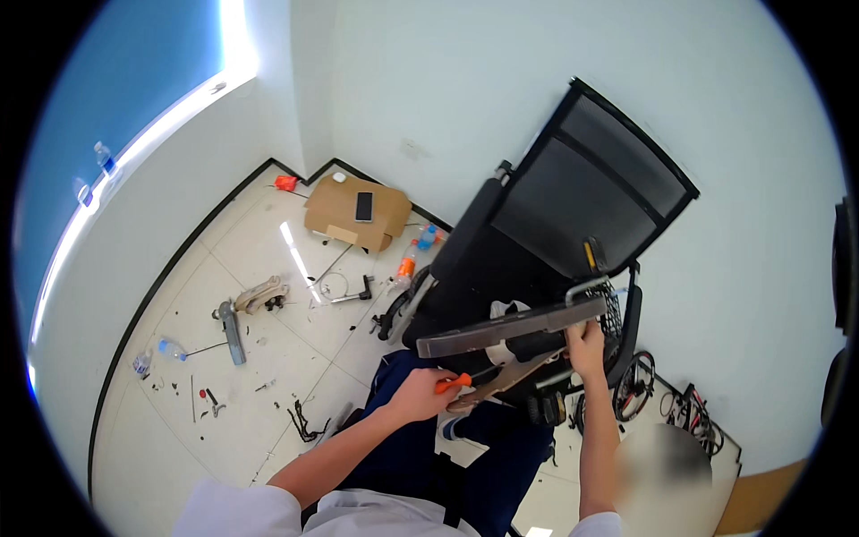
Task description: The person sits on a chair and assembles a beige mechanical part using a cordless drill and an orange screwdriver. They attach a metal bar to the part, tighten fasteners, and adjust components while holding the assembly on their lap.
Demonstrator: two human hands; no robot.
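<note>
The black office chair (573,224) is tipped over; its armrest (510,329) is gripped by the right hand (586,345). An orange-handled tool (456,383) is squeezed in the left hand (419,394). Loose parts (255,300) are scattered on the floor (286,358).

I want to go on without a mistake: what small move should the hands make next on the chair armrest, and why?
Probably hold the armrest steady with the right hand and turn the orange-handled tool in the left hand. The tool already points under the armrest of the tipped chair, and the right hand grips its end.
</note>
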